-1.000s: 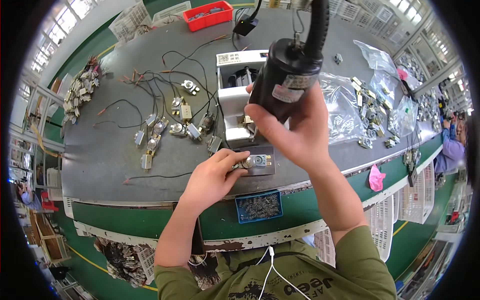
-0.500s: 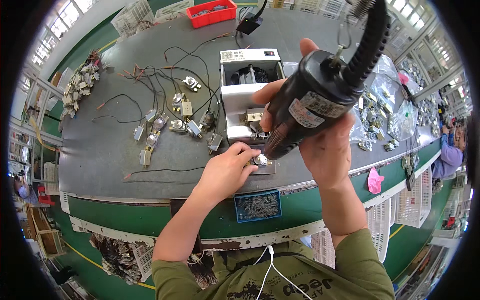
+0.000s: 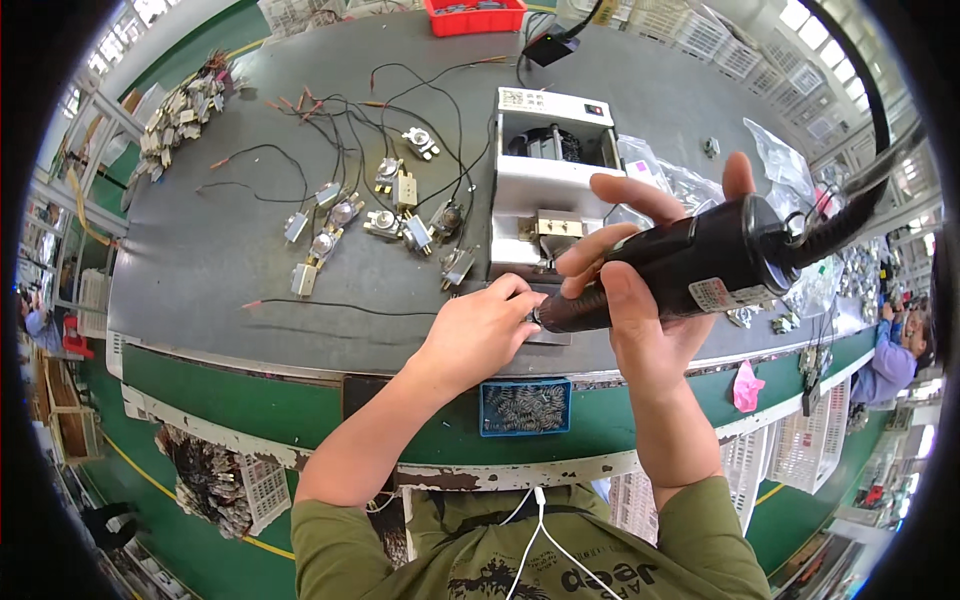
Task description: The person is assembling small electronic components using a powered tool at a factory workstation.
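Observation:
My right hand (image 3: 650, 325) is wrapped round a black electric screwdriver (image 3: 690, 262), which lies tilted with its nose toward my left hand and its cable running up to the right. My left hand (image 3: 470, 335) pinches a small metal part (image 3: 538, 318) at the screwdriver's nose. Fingers and tool hide most of that part, and I cannot tell whether the bit touches it. Under it is a flat metal plate (image 3: 553, 340) near the table's front edge. Just beyond stands a white screw feeder machine (image 3: 548, 185). A blue tray (image 3: 525, 408) of small screws sits at the front edge.
Several metal thermostat-like parts with black wires (image 3: 385, 222) lie to the left. A pile of similar parts (image 3: 180, 125) is at the far left. Clear plastic bags (image 3: 785, 160) and loose parts are on the right. A red bin (image 3: 475, 18) stands at the back.
The screwdriver has tipped from steep to nearly level, its rear end swinging right and down, while its nose has met the spot at my left fingertips. The whole view has shifted slightly.

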### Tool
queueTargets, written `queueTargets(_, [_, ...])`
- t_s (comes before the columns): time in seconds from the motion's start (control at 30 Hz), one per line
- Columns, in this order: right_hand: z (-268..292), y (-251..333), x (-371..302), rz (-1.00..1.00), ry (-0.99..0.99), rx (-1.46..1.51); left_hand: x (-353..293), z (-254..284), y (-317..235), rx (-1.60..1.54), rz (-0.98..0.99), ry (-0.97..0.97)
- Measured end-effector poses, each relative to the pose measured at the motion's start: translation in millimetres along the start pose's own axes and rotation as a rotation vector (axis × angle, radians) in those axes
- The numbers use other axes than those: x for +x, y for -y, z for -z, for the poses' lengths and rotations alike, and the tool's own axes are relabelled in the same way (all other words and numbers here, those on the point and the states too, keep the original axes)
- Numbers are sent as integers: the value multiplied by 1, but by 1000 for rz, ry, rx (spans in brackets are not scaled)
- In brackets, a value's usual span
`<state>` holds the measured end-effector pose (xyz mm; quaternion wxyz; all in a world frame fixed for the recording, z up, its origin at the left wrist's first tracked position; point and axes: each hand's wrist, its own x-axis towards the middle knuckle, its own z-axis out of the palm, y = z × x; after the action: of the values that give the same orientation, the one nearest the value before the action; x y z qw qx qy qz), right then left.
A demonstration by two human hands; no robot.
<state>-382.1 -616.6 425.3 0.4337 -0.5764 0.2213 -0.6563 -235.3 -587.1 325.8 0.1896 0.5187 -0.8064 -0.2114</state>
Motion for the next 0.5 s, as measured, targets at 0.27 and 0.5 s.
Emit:
queueTargets(0.27, [9, -20, -10, -16, 8, 107, 0, -5, 2, -71, -5, -18])
queueTargets(0.5, [12, -28, -10, 9, 14, 16, 0, -6, 3, -78, -12, -37])
